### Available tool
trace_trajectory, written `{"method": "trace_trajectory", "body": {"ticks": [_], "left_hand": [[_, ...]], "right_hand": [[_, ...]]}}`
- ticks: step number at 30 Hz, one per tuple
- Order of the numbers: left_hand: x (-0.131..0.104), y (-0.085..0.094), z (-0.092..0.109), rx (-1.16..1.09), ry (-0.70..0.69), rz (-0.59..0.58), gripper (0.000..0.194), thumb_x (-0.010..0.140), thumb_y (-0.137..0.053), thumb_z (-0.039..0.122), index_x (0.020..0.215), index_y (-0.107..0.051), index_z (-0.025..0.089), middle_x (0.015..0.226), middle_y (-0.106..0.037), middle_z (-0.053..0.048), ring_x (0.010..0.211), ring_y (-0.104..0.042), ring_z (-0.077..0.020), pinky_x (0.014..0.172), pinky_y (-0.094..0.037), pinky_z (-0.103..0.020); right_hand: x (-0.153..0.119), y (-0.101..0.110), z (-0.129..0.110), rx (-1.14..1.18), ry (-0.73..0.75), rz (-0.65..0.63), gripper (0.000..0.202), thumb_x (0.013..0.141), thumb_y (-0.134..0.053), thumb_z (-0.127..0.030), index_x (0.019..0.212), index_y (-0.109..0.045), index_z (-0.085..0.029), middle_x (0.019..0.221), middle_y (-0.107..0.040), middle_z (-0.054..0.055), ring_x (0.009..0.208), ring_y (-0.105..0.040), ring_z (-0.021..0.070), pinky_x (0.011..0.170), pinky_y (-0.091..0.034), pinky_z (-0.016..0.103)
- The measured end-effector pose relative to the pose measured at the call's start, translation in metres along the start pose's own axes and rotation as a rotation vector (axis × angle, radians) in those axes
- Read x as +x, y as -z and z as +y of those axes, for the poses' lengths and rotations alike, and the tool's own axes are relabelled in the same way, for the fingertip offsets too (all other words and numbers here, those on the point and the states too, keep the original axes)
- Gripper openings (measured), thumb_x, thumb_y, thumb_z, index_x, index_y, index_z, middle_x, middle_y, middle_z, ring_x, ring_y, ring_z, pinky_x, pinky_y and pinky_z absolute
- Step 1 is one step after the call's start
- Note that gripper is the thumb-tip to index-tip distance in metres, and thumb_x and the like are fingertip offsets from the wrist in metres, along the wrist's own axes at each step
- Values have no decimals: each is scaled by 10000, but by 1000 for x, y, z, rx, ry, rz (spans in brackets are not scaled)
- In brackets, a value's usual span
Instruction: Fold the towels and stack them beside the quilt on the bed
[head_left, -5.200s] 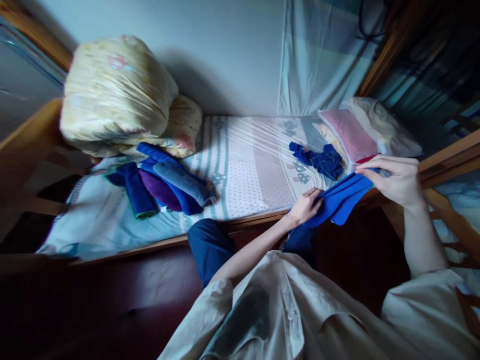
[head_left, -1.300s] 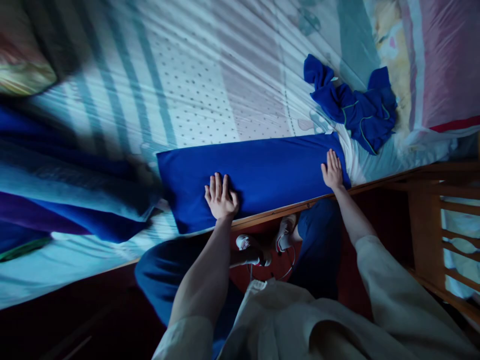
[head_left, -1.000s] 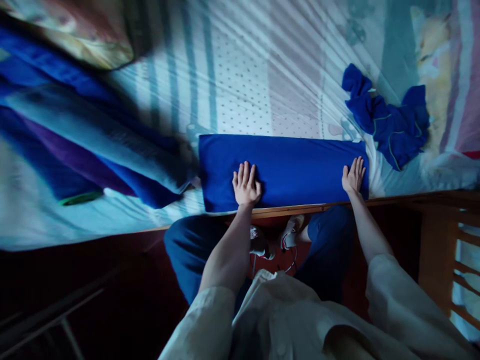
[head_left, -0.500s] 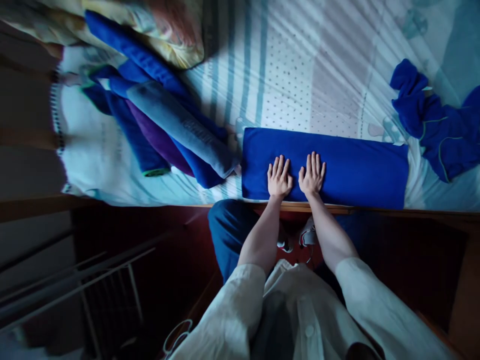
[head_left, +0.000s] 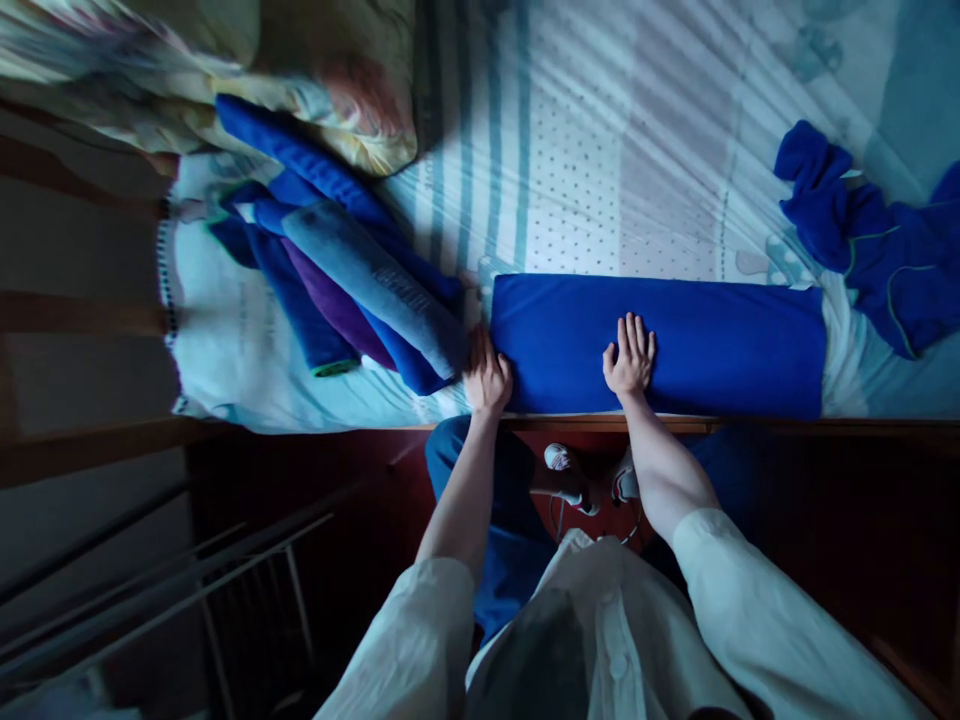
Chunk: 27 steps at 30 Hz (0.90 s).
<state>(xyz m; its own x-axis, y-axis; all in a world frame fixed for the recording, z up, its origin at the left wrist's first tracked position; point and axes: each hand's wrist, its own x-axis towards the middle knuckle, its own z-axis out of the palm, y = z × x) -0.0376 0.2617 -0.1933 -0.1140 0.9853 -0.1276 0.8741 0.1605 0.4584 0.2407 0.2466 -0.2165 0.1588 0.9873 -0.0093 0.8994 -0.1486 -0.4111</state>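
Observation:
A blue towel point(head_left: 720, 345), folded into a long flat strip, lies along the near edge of the bed. My right hand point(head_left: 631, 358) rests flat on its middle, fingers stretched upward. At the towel's left end is my left hand point(head_left: 489, 378), its fingers extended along that short edge and close to a pile of rolled or folded towels. A grey-blue towel point(head_left: 367, 280) with lettering tops that pile, alongside a purple towel point(head_left: 330, 300) and several blue ones.
A patterned sheet point(head_left: 574, 150) covers the bed. Crumpled blue cloth with green trim point(head_left: 892, 250) lies at the right. Yellowish patterned bedding point(head_left: 360, 100) sits at the upper left. A metal rack point(head_left: 255, 590) stands on the floor at the lower left.
My left hand has moved left, from the top of the folded blue towel to its left edge. The right hand stays flat on the towel. The view has shifted slightly.

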Motion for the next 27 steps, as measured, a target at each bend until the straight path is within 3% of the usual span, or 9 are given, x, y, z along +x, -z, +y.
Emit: {"method": "trace_trajectory", "body": {"ticks": [2,5,8,11,14,19,22,27], "left_hand": [[-13,-4,16,-21,93,56,647,982,-379,274,1594,-368,64,1679,-319,-200,1590,-261,-291,1305,-221,-526],[-42,-21,58,-28,138,132,701,982,-412,281,1620,-271,27,1709,-194,-242,1614,-150,-331,1302,-175,-595],[-57,-49,108,-32,-126,59,656,995,-413,279,1614,-325,84,1718,-215,-197,1624,-84,-296,1311,-150,-577],[-37,-76,140,-22,-443,-126,564,1010,-405,290,1556,-469,162,1702,-304,-137,1623,-107,-278,1310,-153,-563],[6,-80,131,15,-526,-184,555,1018,-430,356,1552,-489,216,1690,-346,-97,1621,-125,-287,1302,-127,-596],[68,-46,65,49,-253,22,625,1014,-432,388,1601,-410,171,1717,-267,-124,1627,-85,-284,1308,-112,-579],[83,-34,46,29,-210,62,654,1005,-430,394,1601,-397,127,1704,-292,-155,1623,-121,-282,1308,-131,-570],[81,-31,52,-28,-168,46,685,969,-455,402,1585,-420,104,1700,-287,-181,1619,-136,-303,1310,-99,-553]], "right_hand": [[0,2,-1,-4,-4,1,629,1002,-343,-282,1618,-384,-163,1679,-372,108,1589,-274,245,1307,-166,552],[0,2,-1,-5,-3,7,617,1004,-349,-285,1604,-409,-156,1664,-399,114,1581,-294,236,1310,-160,539],[0,-1,2,3,-2,8,617,1000,-350,-277,1603,-410,-163,1659,-407,115,1577,-304,235,1308,-156,544],[0,-4,6,9,3,-3,612,1001,-340,-264,1603,-412,-184,1655,-419,105,1569,-321,224,1303,-189,529],[0,-4,5,12,1,7,621,994,-355,-263,1608,-403,-186,1659,-411,108,1574,-310,235,1299,-196,540],[0,0,-1,41,-19,1,640,979,-366,-249,1616,-395,-190,1670,-390,104,1581,-295,255,1301,-173,573],[1,3,-4,35,-39,-24,637,987,-361,-254,1621,-386,-192,1671,-390,95,1583,-293,248,1309,-158,561],[0,10,-10,-18,-43,-83,622,1011,-362,-259,1629,-366,-187,1680,-375,80,1597,-252,214,1328,-104,497]]}}
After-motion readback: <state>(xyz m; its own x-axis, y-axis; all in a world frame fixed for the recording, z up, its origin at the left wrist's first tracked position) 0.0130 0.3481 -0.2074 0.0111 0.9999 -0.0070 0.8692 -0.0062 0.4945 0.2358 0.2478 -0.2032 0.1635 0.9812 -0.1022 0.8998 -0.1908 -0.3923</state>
